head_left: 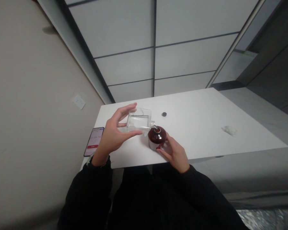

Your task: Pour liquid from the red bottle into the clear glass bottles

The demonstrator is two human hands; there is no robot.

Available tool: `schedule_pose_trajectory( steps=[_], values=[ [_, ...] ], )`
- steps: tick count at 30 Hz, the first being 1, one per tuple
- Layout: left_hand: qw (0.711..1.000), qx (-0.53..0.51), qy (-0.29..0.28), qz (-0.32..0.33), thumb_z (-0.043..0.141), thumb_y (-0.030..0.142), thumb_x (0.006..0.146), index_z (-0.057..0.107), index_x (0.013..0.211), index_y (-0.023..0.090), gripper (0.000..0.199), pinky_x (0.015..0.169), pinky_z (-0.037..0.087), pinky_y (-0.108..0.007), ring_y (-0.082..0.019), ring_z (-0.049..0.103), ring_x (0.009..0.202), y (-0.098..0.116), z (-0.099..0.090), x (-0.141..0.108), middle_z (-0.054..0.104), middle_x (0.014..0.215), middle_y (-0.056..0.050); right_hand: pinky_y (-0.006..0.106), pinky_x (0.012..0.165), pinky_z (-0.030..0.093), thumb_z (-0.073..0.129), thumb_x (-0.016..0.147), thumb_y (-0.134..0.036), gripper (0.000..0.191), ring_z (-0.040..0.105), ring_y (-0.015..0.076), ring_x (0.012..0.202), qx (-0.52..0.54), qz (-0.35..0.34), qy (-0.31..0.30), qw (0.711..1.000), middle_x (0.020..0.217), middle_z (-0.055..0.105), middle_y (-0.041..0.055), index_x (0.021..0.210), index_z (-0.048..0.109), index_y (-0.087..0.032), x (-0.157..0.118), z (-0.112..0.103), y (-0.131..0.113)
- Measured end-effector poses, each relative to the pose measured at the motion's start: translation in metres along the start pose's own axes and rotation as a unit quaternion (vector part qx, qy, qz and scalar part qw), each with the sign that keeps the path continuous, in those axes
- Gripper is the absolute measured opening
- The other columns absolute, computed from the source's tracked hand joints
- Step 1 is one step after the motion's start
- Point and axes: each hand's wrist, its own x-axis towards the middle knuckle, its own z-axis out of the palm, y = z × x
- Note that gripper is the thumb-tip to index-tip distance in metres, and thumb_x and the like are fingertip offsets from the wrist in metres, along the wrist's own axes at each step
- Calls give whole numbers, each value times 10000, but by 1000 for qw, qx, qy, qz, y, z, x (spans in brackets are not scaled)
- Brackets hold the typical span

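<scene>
My left hand [115,131] grips a clear glass bottle [139,122] tipped on its side, its neck pointing right. Clear liquid shows inside it, and the mouth is just over the opening of a dark red-brown bottle [156,136]. That second bottle stands upright on the white table, its mouth uncovered and a pale label low on its side. Around its right side are the fingers of my right hand [176,154]. A small black cap [164,114] lies on the table beyond both bottles.
A phone [94,141] with a lit screen lies at the left edge of the white table [194,118]. Crumpled clear plastic or tissue [229,130] sits toward the right. Behind the table rises a panelled cabinet front [124,41]; a wall with a socket [79,102] is at left.
</scene>
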Motion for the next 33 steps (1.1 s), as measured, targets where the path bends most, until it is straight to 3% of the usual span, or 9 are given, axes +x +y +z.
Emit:
schedule_pose_trajectory(
  steps=[33],
  values=[
    [997, 57, -53, 7, 918, 544, 729, 626, 1382, 303, 755, 988, 636, -478, -365, 570, 1436, 17, -5, 10, 578, 1580, -116, 469, 1002, 632, 712, 965, -476, 836, 722, 317, 1241, 2, 11, -7, 1000, 1440, 687, 139, 1672, 305, -295, 1, -1, -2]
  ],
)
